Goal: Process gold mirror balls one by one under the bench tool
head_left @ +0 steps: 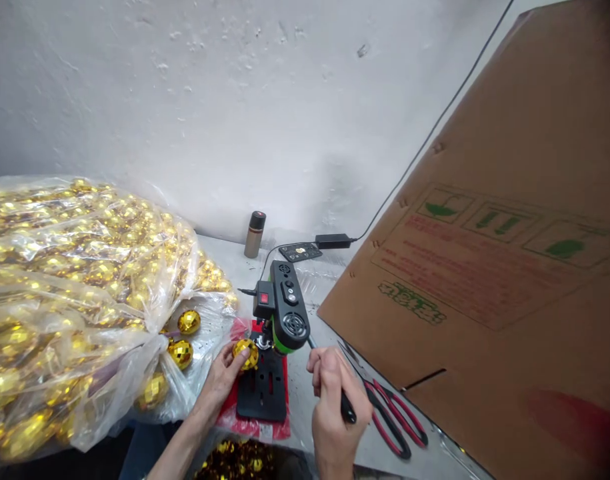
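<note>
My left hand [223,373] is closed on a gold mirrored ball ornament [245,354], thumb and fingers pressing its sides. The ball is at the left side of a small black-and-green bench machine like a drill press [289,308], above its slotted black base plate [261,393]. The machine's head hides whatever tool sits beneath it. Wrapped round a black-handled lever [348,408] is my right hand [337,407]; the lever's thin metal rod runs toward the machine's right side. A red switch [265,298] shows on the machine's small box.
A large clear bag [85,280] of gold balls fills the left, with several loose balls [179,353] beside it. Red-and-black scissors [392,413] lie right, before a big cardboard box [485,200]. A bottle [255,235], phone [301,251] and power adapter [333,241] are behind.
</note>
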The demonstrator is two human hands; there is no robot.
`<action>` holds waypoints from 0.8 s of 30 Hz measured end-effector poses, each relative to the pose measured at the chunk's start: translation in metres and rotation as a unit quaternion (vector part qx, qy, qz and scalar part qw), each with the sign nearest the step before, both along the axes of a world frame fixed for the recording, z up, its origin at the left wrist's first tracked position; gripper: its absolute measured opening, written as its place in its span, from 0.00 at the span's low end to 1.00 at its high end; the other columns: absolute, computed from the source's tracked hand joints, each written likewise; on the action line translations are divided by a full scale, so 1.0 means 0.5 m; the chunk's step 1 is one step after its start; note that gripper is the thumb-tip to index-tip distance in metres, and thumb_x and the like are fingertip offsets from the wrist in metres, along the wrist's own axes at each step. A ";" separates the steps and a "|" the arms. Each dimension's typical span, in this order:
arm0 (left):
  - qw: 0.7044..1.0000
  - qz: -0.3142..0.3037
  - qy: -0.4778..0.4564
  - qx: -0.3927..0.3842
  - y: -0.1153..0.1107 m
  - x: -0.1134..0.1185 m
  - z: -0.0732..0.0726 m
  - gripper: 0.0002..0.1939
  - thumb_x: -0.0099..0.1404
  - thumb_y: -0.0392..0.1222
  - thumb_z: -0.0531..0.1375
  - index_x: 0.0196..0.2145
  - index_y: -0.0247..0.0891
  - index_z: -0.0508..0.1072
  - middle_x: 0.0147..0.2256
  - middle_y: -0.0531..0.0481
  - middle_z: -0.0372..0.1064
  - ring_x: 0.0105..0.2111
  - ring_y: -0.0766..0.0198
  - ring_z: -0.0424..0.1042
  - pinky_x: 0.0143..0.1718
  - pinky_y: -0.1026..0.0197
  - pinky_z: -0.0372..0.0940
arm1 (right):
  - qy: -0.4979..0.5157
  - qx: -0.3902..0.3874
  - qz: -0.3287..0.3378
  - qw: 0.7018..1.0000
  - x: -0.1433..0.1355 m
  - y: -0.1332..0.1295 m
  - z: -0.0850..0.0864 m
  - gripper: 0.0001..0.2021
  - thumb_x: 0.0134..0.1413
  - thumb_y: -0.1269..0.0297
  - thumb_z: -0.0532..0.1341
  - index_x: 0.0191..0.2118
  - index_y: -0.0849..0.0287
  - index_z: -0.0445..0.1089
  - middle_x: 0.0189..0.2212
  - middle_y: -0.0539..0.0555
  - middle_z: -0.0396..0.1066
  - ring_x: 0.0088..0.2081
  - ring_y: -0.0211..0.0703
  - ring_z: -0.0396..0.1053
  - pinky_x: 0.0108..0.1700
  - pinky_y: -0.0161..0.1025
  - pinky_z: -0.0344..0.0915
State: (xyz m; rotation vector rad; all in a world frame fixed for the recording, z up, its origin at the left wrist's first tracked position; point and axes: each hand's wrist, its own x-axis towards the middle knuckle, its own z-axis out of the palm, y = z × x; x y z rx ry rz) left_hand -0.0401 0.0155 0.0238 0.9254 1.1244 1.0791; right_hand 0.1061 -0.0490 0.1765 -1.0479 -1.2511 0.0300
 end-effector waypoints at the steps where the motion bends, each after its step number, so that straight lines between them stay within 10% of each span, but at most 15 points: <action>1: 1.000 0.005 0.013 0.015 0.000 0.007 -0.007 0.42 0.51 0.74 0.70 0.50 0.38 0.74 0.46 0.39 0.84 0.49 0.44 0.83 0.54 0.45 0.75 | -0.005 0.000 0.002 1.000 0.001 -0.001 -0.002 0.23 0.77 0.66 0.54 0.24 0.55 0.59 0.21 0.46 0.58 0.24 0.36 0.60 0.27 0.36 0.57; 15: 0.923 -0.055 0.268 0.272 -0.034 0.013 -0.054 0.27 0.62 0.46 0.68 0.58 0.40 0.73 0.54 0.37 0.80 0.54 0.42 0.80 0.58 0.37 0.74 | -0.010 0.002 0.037 0.999 0.004 -0.013 -0.027 0.17 0.75 0.73 0.52 0.30 0.55 0.63 0.25 0.47 0.63 0.28 0.36 0.64 0.29 0.34 0.60; 24: 0.944 -0.088 0.241 0.207 -0.027 -0.003 -0.033 0.29 0.62 0.52 0.69 0.59 0.39 0.74 0.57 0.35 0.79 0.57 0.39 0.78 0.63 0.35 0.70 | -0.023 0.001 0.040 0.999 0.006 -0.018 -0.028 0.17 0.75 0.74 0.52 0.31 0.55 0.62 0.26 0.46 0.63 0.28 0.35 0.64 0.30 0.33 0.61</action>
